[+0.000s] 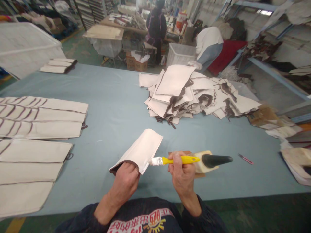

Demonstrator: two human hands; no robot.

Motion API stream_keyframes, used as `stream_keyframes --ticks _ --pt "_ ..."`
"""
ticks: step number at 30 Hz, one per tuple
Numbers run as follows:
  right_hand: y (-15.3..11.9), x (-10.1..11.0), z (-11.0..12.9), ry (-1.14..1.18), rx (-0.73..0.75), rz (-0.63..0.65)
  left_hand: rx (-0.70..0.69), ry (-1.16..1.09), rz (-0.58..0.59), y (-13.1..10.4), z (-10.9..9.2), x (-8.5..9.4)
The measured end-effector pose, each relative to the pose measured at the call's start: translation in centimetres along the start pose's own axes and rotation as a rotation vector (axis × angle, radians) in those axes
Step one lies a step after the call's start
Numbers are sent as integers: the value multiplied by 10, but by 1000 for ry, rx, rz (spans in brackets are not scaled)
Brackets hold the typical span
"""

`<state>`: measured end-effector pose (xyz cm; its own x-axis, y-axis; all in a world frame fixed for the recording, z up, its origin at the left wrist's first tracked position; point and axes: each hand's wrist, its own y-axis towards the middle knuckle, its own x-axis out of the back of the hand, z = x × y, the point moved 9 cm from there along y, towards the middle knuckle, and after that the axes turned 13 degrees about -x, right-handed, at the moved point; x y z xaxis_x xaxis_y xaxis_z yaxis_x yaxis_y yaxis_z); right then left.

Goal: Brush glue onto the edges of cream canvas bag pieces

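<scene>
Green floor [79,48], pale wall [211,11] and blue-framed shelving [279,79] lie beyond a blue-covered table [111,97]

A busy workshop — a long worktable [111,123]; heaped fabric pieces [175,81]; shelving [279,77]; white bins [181,55].

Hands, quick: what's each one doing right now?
Left hand: closed on the dark-edged opening of a cream pouch.
Right hand: closed around a yellow-handled brush.

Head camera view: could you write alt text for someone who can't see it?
A left hand holds a cream pouch at its dark-trimmed end; the right hand holds a yellow brush to its edge. Beyond, on a blue-green table, lies a messy heap of cream pieces, with overlapping rows at left.
</scene>
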<state>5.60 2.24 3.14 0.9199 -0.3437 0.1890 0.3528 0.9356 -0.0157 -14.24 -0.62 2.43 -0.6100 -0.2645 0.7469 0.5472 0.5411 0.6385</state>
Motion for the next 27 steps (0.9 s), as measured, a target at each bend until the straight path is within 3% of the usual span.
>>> stream_keyframes --ticks 6,13,17,22,24,27 --pt "-31 -9 71 -301 520 -6 -13 -4 25 -2 -3 -6" --pt "-73 -39 85 -225 629 232 0 -41 3 -8 -3 -4" --pt "-69 -30 78 -143 519 160 4 -36 -15 -9 -4 0" --pt "-48 -26 36 12 152 252 96 -128 -31 -15 -1 -2" --pt "-38 -13 24 113 62 188 266 -258 -33 -21 10 -5" --pt "-26 11 17 200 44 26 654 -528 -7 -34 32 -14"
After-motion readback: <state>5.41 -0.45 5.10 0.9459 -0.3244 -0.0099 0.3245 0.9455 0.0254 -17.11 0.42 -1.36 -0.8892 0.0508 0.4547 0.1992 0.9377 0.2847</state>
